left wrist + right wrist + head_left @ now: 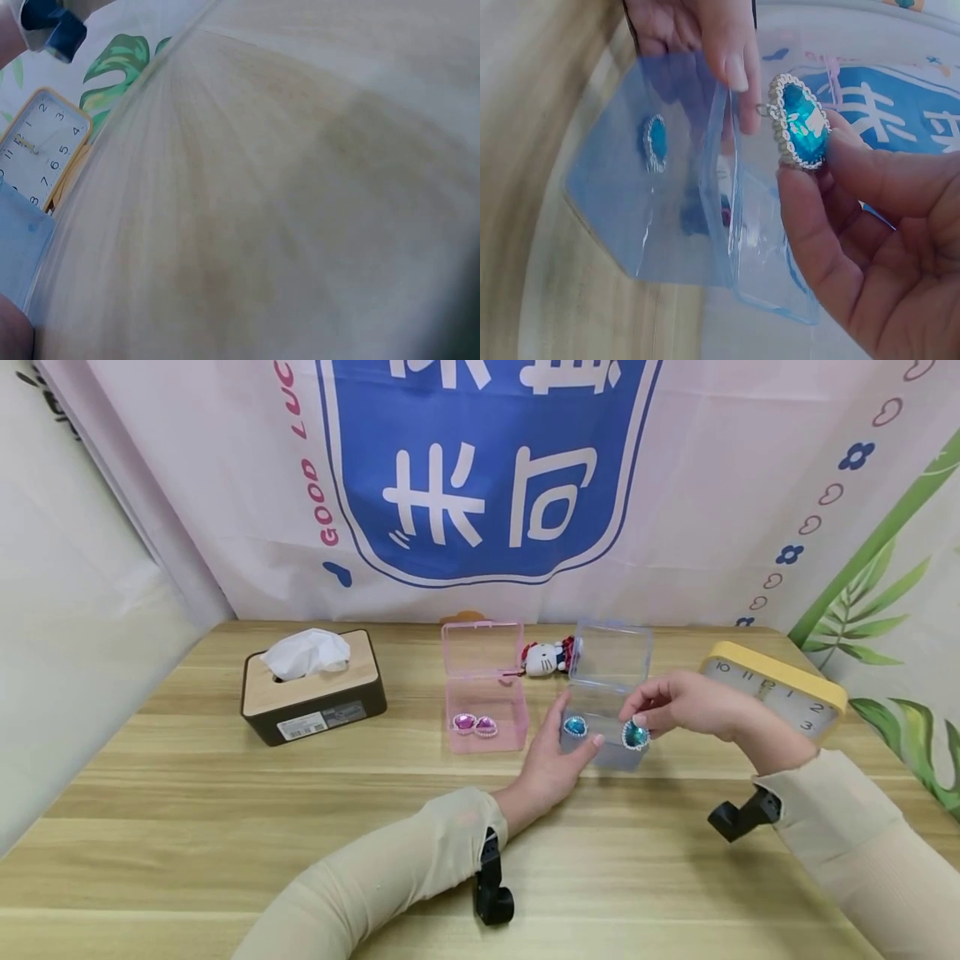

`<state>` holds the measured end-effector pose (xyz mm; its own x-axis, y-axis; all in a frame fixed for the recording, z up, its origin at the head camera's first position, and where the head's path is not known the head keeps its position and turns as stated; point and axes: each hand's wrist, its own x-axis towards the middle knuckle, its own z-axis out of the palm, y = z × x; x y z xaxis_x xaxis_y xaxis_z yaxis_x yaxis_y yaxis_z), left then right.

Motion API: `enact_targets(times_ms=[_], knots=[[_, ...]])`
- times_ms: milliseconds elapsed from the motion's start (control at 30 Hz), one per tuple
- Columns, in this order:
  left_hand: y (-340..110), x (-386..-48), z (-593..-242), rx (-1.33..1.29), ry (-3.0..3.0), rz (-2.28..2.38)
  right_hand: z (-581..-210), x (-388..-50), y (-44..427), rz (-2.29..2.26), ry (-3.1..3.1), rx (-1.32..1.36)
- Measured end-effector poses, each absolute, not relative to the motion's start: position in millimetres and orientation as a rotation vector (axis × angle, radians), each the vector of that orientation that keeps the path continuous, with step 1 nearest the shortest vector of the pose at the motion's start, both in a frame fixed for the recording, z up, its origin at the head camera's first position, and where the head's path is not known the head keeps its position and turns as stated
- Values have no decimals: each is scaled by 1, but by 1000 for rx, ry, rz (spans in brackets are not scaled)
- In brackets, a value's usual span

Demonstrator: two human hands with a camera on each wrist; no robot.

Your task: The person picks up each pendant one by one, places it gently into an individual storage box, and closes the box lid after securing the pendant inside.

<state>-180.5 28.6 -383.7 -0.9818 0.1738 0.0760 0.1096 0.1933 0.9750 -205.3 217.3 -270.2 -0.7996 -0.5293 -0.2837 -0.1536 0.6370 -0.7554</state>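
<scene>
In the head view the right hand (686,706) pinches a blue gem with a beaded edge (635,735) over the right part of the clear blue box (618,758), whose lid stands raised. Another blue gem (575,726) lies in that box at the left. The left hand (551,767) holds the box's left side, thumb at the front edge. The right wrist view shows the pinched gem (804,124) between thumb and finger, outside the box wall. To the left stands an open pink box (489,742) with two pink gems (475,725) inside.
A tissue box (315,693) stands at the left of the table. A small cat-faced doll (543,658) lies behind, between the raised lids. The yellow-framed clock (780,689) is at the right, beside the right forearm. A printed cloth (480,485) hangs behind the table.
</scene>
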Motion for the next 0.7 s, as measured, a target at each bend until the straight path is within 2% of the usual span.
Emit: enact_targets(times_ms=[267, 700], knots=[[28, -181, -383, 269, 2368, 1931, -282, -226, 210, -985, 2507, -577], [27, -182, -384, 316, 2367, 1954, -309, -239, 195, -582, 2808, -1011]])
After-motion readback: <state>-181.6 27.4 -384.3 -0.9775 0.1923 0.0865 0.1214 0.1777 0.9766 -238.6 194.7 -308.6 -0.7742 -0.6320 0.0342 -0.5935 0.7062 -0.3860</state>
